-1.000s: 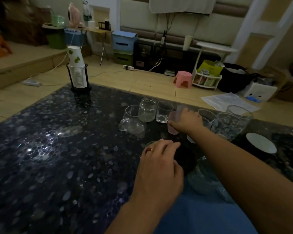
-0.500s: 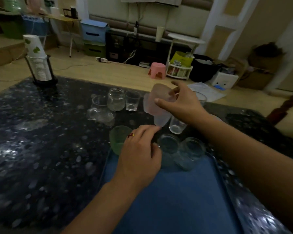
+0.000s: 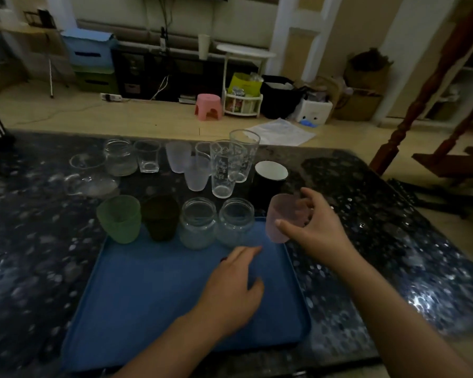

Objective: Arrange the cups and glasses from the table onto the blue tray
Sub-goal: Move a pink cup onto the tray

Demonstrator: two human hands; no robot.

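The blue tray (image 3: 148,296) lies on the dark speckled table in front of me. Along its far edge stand a green cup (image 3: 119,218), a dark cup (image 3: 161,216) and two glass jars (image 3: 198,223) (image 3: 236,221). My right hand (image 3: 314,227) grips a pink frosted cup (image 3: 280,216) at the tray's far right corner. My left hand (image 3: 232,287) hovers over the tray, fingers apart, holding nothing. Behind the tray stand two tall clear glasses (image 3: 224,167), frosted cups (image 3: 178,156), a small tumbler (image 3: 147,156), a jar (image 3: 119,158), a glass pitcher (image 3: 89,175) and a black mug (image 3: 269,178).
The table's right edge runs near a wooden post (image 3: 432,85). Past the far edge lie the floor, a pink stool (image 3: 208,106) and storage boxes.
My right hand has lifted the pink cup from the group on the table and carried it right and down to the tray's far right corner. My left hand drew back over the tray.
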